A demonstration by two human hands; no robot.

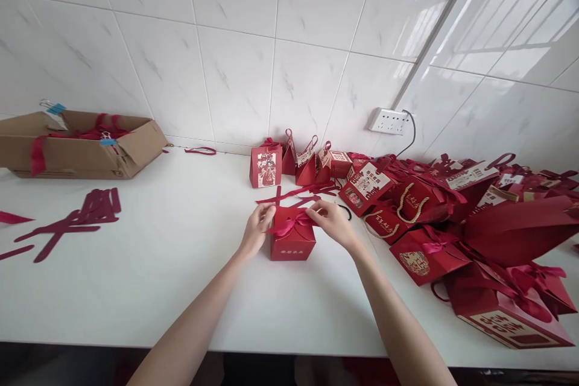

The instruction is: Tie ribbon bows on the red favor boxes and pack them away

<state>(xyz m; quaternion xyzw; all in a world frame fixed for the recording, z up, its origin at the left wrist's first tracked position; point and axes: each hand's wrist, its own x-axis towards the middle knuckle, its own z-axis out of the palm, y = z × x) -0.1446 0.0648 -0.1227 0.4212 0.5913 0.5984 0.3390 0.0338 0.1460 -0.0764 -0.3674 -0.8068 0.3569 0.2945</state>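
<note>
A small red gift box (293,247) with pale lettering on its front stands upright on the white table. Across its top lies a glossy pink-red ribbon (289,227), tied in a bow. At the box's left side, my left hand (257,230) is closed in a pinch on one side of the ribbon. My right hand (333,223) pinches the ribbon's other side at the upper right of the box. The fingertips partly cover the ribbon's ends. Just behind the box, loose dark red ribbon strips (298,194) lie on the table.
A cardboard tray (85,157) holding red ribbons and clips stands at the left, with cut ribbon strips (85,217) before it. Small red boxes (266,167) line the wall. Many finished-looking red boxes (425,253) pile up at the right, below a power strip (389,121).
</note>
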